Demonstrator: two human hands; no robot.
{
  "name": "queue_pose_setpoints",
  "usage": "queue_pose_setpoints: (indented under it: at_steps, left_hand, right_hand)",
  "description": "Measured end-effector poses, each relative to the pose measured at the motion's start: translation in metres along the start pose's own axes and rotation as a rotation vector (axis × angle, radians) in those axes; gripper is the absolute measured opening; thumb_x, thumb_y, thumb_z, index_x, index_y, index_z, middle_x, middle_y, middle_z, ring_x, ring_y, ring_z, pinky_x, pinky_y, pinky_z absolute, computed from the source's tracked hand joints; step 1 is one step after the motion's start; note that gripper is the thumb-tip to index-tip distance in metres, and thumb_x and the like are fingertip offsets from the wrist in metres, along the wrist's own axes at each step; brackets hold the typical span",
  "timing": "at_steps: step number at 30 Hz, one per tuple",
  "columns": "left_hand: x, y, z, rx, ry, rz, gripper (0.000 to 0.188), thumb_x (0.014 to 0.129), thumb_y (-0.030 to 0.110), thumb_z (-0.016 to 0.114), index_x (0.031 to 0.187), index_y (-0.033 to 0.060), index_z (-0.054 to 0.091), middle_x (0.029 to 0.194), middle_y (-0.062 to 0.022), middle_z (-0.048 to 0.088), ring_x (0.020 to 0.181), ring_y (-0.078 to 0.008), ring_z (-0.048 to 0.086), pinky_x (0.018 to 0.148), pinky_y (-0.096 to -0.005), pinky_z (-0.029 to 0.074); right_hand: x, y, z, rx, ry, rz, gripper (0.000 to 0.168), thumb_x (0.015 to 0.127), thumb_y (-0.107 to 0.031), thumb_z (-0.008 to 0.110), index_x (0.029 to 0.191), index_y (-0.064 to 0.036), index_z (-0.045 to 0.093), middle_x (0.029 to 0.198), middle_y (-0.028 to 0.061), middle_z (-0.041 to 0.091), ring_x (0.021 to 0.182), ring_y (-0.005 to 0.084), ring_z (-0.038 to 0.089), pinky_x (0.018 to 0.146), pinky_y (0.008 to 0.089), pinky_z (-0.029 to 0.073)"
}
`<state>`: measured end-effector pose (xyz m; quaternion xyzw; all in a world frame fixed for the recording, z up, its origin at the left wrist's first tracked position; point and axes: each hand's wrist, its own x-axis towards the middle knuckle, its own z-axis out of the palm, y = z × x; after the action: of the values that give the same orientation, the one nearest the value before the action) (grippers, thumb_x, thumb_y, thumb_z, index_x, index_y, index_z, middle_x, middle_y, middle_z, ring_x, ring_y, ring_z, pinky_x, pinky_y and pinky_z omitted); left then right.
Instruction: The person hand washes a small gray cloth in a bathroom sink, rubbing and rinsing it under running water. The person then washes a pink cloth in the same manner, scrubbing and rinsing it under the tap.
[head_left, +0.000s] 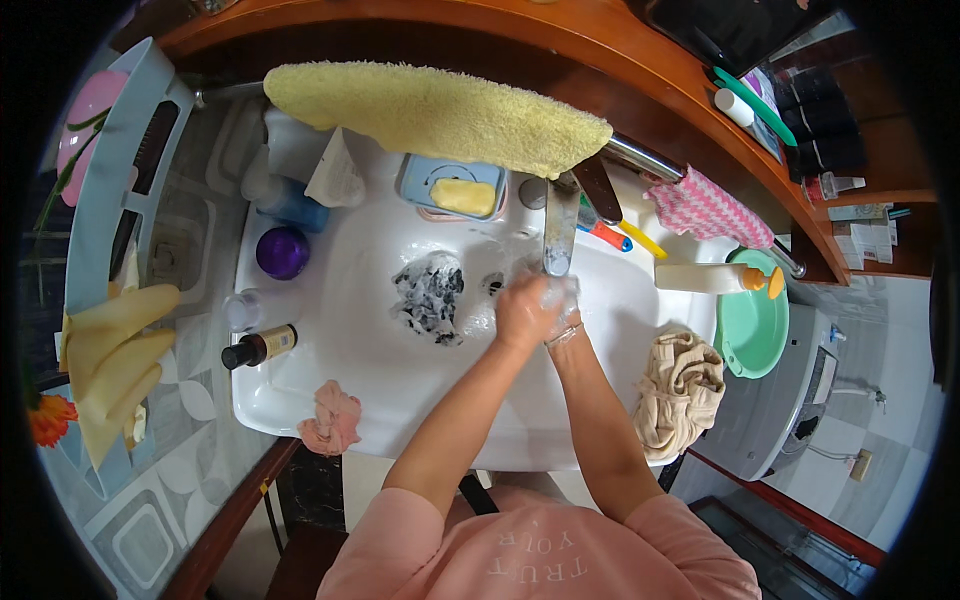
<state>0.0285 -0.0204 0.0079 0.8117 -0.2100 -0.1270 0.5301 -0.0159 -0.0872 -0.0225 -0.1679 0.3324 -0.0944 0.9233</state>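
Observation:
Under the metal faucet (559, 232) my two hands are pressed together, wet and blurred by motion. The back of my left hand (525, 311) faces up and covers part of my right hand (568, 304), which has a bracelet at its wrist. Whether anything lies between the palms is hidden. To their left, a dark cloth covered in white suds (429, 296) rests in the white sink (360, 300), apart from both hands. The drain hole (493, 283) lies between that cloth and my left hand.
A yellow soap bar (463, 196) sits in a blue dish (417, 180) behind the basin. Bottles, a purple round container (283, 253) and a pink cloth (331, 418) line the left side. A pump bottle (697, 278) and bunched beige cloth (679, 394) lie right. A yellow towel (435, 112) hangs behind.

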Motion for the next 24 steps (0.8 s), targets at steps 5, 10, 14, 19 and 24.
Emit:
queue_pose_setpoints:
  at_steps: [5, 10, 14, 19, 24]
  left_hand:
    - [0.003, 0.011, 0.002, 0.120, 0.022, -0.171, 0.019, 0.070, 0.022, 0.057, 0.063, 0.0047, 0.058, 0.065, -0.0159, 0.059, 0.072, -0.0318, 0.058, 0.059, -0.0399, 0.047]
    - [0.018, -0.006, 0.004, 0.186, -0.013, -0.069, 0.028, 0.070, 0.032, 0.057, 0.061, 0.0053, 0.061, 0.059, -0.0169, 0.057, 0.058, -0.0361, 0.056, 0.055, -0.0428, 0.045]
    - [0.042, -0.016, -0.010, 0.027, 0.018, -0.058, 0.036, 0.069, 0.034, 0.057, 0.087, 0.0030, 0.057, 0.087, -0.0174, 0.056, 0.079, -0.0325, 0.054, 0.067, -0.0374, 0.043]
    - [-0.009, -0.016, -0.010, -0.932, -0.081, -0.704, 0.048, 0.070, 0.018, 0.055, 0.115, 0.0101, 0.040, 0.109, -0.0077, 0.048, 0.100, -0.0245, 0.047, 0.079, -0.0391, 0.039]
    - [-0.001, -0.038, -0.027, -1.156, -0.138, -0.568, 0.055, 0.062, -0.006, 0.048, 0.115, 0.0047, 0.041, 0.106, -0.0071, 0.050, 0.098, -0.0182, 0.050, 0.085, -0.0287, 0.039]
  right_hand:
    - [0.014, -0.004, -0.016, 0.107, -0.218, 0.060, 0.025, 0.087, -0.031, 0.041, 0.096, -0.010, 0.052, 0.088, 0.0068, 0.057, 0.080, 0.0186, 0.055, 0.073, 0.0322, 0.047]
    - [0.010, 0.005, -0.016, 0.105, -0.095, -0.009, 0.031, 0.082, -0.036, 0.046, 0.097, -0.010, 0.053, 0.094, 0.0067, 0.057, 0.086, 0.0217, 0.055, 0.076, 0.0347, 0.045]
    - [0.014, -0.002, 0.013, 0.198, 0.007, -0.091, 0.033, 0.079, -0.033, 0.050, 0.101, -0.009, 0.052, 0.098, 0.0068, 0.058, 0.089, 0.0231, 0.055, 0.080, 0.0359, 0.044]
    - [0.014, -0.028, 0.001, 0.224, -0.171, -0.161, 0.031, 0.076, -0.023, 0.050, 0.102, -0.007, 0.052, 0.097, 0.0096, 0.058, 0.088, 0.0257, 0.055, 0.081, 0.0379, 0.043]
    - [0.009, -0.019, -0.011, -0.058, -0.043, -0.194, 0.033, 0.077, -0.026, 0.050, 0.106, -0.008, 0.049, 0.103, 0.0091, 0.055, 0.097, 0.0271, 0.051, 0.086, 0.0409, 0.039]
